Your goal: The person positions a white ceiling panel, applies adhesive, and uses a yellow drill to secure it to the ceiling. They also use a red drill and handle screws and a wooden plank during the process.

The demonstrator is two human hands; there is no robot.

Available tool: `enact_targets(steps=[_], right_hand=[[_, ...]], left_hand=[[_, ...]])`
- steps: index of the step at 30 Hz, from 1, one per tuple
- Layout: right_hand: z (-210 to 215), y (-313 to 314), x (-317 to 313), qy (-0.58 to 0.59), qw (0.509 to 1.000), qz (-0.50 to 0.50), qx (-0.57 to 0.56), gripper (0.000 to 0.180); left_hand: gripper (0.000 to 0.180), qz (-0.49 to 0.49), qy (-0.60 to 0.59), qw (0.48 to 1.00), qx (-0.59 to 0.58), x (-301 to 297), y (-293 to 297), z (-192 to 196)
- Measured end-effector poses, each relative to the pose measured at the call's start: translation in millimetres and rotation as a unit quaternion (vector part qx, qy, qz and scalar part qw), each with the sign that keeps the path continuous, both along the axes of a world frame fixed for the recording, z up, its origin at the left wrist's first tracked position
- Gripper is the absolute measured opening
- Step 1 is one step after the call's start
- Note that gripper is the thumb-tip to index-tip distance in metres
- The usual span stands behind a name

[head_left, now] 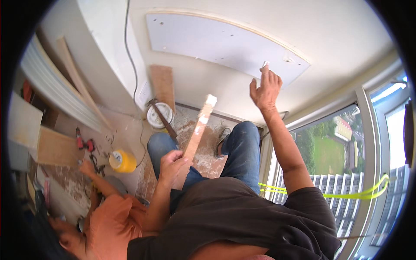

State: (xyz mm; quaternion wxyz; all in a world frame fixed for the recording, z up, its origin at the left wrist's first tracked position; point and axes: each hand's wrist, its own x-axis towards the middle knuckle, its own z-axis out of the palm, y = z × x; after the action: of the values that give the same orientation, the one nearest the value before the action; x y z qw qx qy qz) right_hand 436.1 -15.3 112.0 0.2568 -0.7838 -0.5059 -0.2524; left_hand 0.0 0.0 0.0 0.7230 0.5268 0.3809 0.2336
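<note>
My left hand [172,166] is closed around the lower part of a wooden strip [194,141], held tilted upward in front of my body. White putty [210,100] coats the strip's far end, with smears further down. My right hand [265,92] reaches up to a pale panel [195,39] on the wall. Its index finger is stretched out with a dab of white putty [265,63] at the tip; the thumb stands apart. Whether that fingertip presses on the panel I cannot tell. Several small dark holes and a putty patch [287,60] mark the panel.
Between my legs and the wall stands a white bucket [152,117] with a hammer-like tool [162,116] across it. A board [162,82] leans behind. On the left are a yellow container [121,161], a red drill [85,141] and a crouching co-worker [115,221]. Windows [329,143] lie right.
</note>
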Motion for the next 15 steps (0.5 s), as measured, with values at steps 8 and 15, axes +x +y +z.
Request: enact_targets(steps=[8,15], right_hand=[[11.5,-23.3,83.6,-0.097,0.971,-0.209,0.069,0.110],[22.7,0.9,92.7,-0.171,0.971,-0.161,-0.049,0.118]], left_hand=[[0.026,0.029,-0.063,0.995,-0.071,18.7,-17.8,10.8],[0.023,0.051,-0.078,0.991,-0.092,26.1,-20.6,11.2]])
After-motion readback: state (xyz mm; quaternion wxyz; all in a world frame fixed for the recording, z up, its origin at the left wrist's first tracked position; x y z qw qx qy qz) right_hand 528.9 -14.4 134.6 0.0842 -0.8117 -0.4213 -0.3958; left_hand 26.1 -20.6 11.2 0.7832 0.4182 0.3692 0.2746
